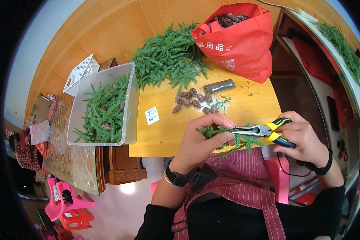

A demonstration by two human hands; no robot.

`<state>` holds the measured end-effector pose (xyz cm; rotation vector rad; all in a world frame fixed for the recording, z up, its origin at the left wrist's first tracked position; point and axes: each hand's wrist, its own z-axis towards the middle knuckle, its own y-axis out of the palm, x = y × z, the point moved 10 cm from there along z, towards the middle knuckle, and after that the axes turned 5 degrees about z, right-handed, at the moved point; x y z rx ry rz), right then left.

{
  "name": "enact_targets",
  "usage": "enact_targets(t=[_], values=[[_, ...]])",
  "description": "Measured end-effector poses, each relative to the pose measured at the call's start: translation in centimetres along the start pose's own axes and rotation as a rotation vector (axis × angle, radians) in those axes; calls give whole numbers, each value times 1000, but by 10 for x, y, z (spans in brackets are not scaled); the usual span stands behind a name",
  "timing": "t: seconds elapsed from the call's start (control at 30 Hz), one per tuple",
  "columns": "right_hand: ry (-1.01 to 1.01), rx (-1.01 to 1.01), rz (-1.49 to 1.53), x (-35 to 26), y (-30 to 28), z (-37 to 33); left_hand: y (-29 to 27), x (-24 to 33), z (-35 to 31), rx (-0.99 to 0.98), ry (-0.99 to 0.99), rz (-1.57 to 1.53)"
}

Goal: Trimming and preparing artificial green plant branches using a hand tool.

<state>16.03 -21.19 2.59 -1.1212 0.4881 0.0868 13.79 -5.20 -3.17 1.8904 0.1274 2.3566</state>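
My left hand [210, 138] pinches a green fir sprig [244, 142] just past the near edge of the yellow table [164, 138]. Long-nose pliers [260, 131] with yellow and black handles are in my right hand [302, 138]. Their jaws point left and reach the sprig beside my left thumb; whether they grip something there is hidden by the fingers. Several brown pine cones [196, 104] lie on the table beyond my hands, next to a dark bundle in clear wrap [219, 86].
A translucent bin [133, 104] of green sprigs with cones stands at the left. Behind the cones lies a heap of green sprigs [168, 56], beside a red bag [244, 48] filled with cones. A white label [152, 115] and green clippings [224, 102] lie on the table.
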Motion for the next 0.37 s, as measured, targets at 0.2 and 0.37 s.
enact_targets(t=[0.2, 0.37], values=[[73, 0, 196, 12, 2, -2, 2, -9, -3, -11, -99, -168], [130, -100, 225, 14, 9, -1, 0, -19, -8, -10, -161, -173]])
